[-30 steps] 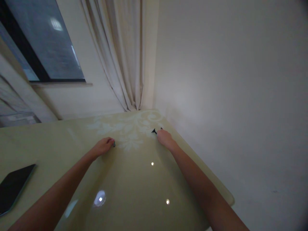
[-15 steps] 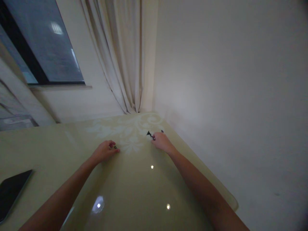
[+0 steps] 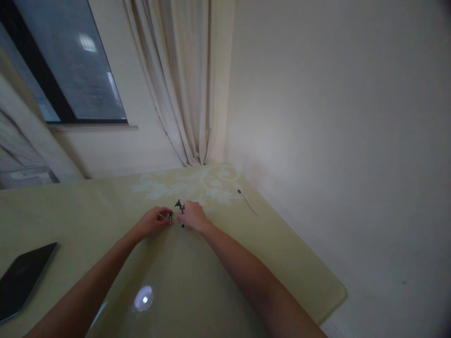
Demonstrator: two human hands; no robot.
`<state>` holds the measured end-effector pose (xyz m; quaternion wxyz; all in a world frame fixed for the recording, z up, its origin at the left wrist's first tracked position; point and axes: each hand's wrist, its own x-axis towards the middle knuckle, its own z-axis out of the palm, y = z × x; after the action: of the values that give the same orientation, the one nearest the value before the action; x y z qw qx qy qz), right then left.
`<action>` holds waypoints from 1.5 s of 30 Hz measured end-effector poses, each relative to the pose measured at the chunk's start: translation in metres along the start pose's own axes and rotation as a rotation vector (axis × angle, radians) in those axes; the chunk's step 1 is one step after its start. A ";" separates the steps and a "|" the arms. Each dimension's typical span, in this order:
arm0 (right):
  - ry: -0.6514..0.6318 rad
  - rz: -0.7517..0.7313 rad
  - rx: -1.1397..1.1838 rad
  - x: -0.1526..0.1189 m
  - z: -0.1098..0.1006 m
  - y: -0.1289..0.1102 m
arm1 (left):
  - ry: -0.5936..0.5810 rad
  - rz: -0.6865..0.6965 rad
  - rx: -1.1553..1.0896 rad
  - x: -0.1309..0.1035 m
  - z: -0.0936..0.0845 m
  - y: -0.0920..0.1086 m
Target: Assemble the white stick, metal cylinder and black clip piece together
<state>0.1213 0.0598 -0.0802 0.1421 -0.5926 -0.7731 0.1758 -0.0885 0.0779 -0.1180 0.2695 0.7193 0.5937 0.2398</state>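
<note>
My left hand is closed in a pinch around a small dark piece with a hint of green, too small to name. Close to its right, my right hand grips a thin black tool with a T-shaped head, somewhat like a razor. The head sticks up above the fingers and a dark end shows below them; the middle is hidden. A narrow gap separates the two hands over the table. Farther right lies a thin, slightly curved white stick with a black tip.
A dark flat tablet-like slab lies at the table's left. Along the right runs a plain wall. Behind the table hang a curtain and a window. A round light reflection shines on the glossy tabletop.
My right hand has moved left with the black tool, close to my left hand. The white stick it covered now shows. My left hand has barely moved.
</note>
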 end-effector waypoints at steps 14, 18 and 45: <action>0.134 0.086 -0.104 -0.011 -0.017 0.039 | 0.017 -0.076 -0.105 0.001 -0.007 -0.009; 0.249 0.258 -0.201 -0.030 -0.064 0.114 | 0.019 -0.078 -0.140 -0.001 -0.010 -0.009; 0.104 -0.006 -0.097 -0.003 -0.001 0.026 | 0.105 -0.130 -0.254 -0.015 -0.002 -0.016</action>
<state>0.1453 0.0629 -0.0906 0.1538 -0.6047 -0.7742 0.1068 -0.1043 0.0663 -0.1274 0.3420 0.6259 0.6171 0.3324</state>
